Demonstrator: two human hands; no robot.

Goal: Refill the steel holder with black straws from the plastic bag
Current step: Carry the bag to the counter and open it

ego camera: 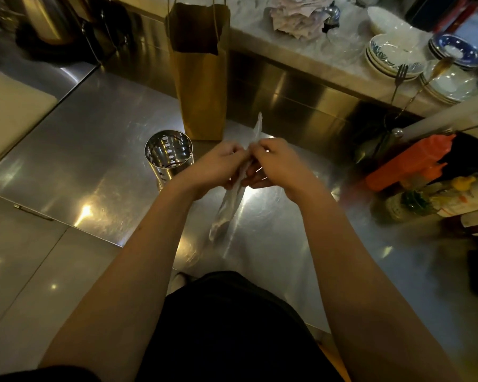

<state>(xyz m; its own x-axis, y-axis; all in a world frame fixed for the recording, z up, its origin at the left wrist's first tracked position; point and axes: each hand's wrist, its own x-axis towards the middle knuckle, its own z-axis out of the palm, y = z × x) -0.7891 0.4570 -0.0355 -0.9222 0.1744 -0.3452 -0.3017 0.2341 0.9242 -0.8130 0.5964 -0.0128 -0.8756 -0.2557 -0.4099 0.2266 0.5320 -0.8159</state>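
A perforated steel holder (pixel 168 155) stands upright on the steel counter, left of my hands, and looks empty inside. My left hand (pixel 218 164) and my right hand (pixel 271 164) meet above the counter, both pinching a long clear plastic bag (pixel 226 210). The bag hangs slanted between them, its upper tip (pixel 257 128) sticking up past my fingers and its lower end near the counter. I cannot make out any black straws inside the bag.
A tall brown paper bag (pixel 202 78) stands just behind the holder. Stacked plates and bowls (pixel 392 56) with a fork sit on the raised ledge at back right. An orange squeeze bottle (pixel 409 164) and other condiments crowd the right side. A kettle (pixel 47 20) is at back left.
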